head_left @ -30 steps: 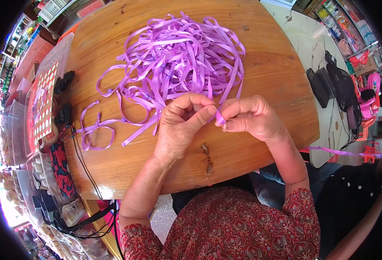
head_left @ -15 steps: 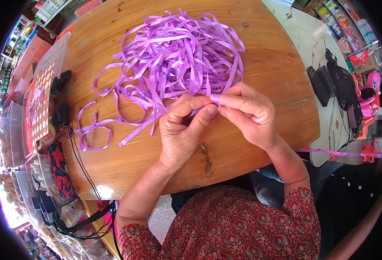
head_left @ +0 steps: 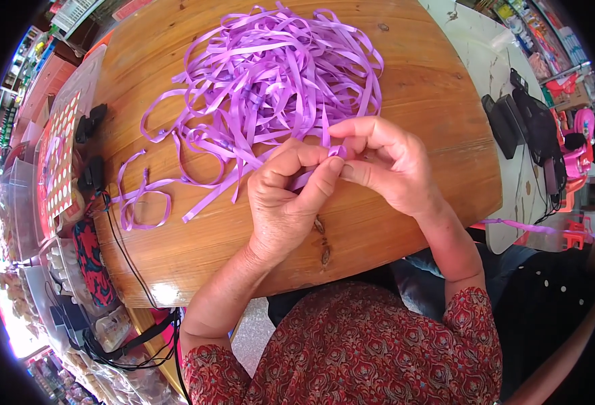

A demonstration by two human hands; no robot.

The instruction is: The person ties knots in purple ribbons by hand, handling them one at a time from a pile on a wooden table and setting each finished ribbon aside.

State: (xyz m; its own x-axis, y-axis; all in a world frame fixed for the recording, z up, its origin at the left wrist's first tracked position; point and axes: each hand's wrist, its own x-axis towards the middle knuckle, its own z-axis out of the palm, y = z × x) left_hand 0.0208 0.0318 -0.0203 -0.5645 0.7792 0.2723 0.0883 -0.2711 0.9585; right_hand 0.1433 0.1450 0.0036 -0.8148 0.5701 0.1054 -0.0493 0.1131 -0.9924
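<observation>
The biggest thing here is the brown wooden table (head_left: pixel 439 135). On its far part sits a big, messy pile of purple ribbon (head_left: pixel 277 74), all loops and tangles. A loose bit of ribbon (head_left: pixel 145 202) lies curled on the left side, apart from the main heap. Just in front of the pile, the person's two hands meet. The left hand (head_left: pixel 287 189) pinches ribbon between its thumb and pointing finger. The right hand (head_left: pixel 395 165) has its pointing finger and thumb a little apart, close around the same spot; it is hard to tell if it grips the ribbon. Smallest of all is a small curl of ribbon (head_left: pixel 338 151) at the fingertips. The step in hand looks like fiddling with that curl. The next move seems to call for a firm left pinch and gentle right fingertips.
</observation>
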